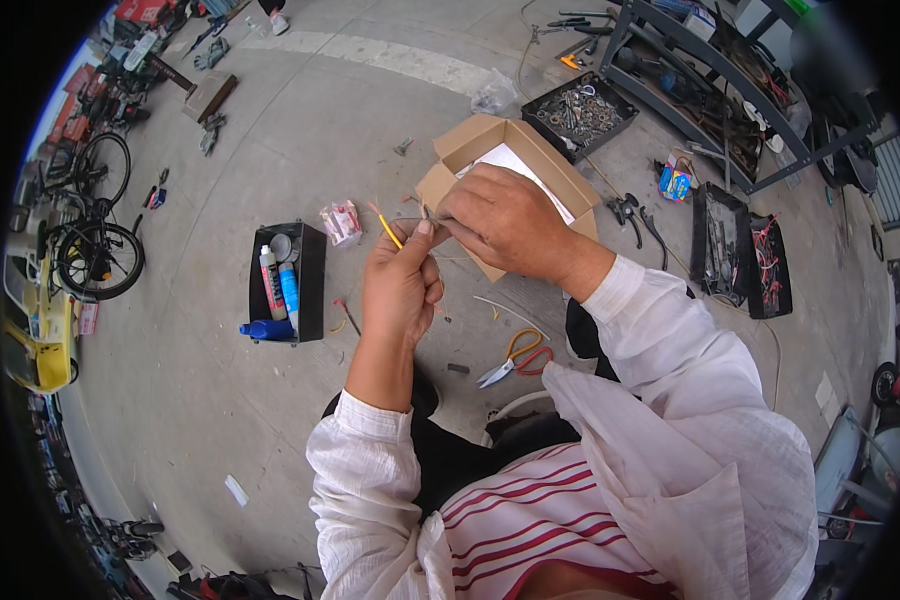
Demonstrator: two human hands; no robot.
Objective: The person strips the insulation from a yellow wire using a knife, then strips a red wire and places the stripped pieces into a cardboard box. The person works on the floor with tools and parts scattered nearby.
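Observation:
My left hand point(406, 271) pinches an electrical cable between thumb and fingers. From its grip a yellow insulated wire point(391, 231) points up and left, ending in bare copper strands point(376, 208). Close against it, my right hand point(499, 217) holds the cable's grey part near the left thumb tip; its fingertips partly hide the spot. Beneath the right hand stands an open cardboard box point(474, 142) with white material inside. Scissors point(511, 361) with one yellow and one red handle lie on the floor below the hands, near a grey tube piece point(511, 316).
A black bin point(313, 281) with tubes and bottles stands at left, beside a plastic-wrapped packet point(341, 223). To the right are pliers point(627, 216), a tray of loose hardware point(579, 112), black tool trays point(709, 240) and a metal shelf point(784, 161). Bicycles point(99, 255) line the left.

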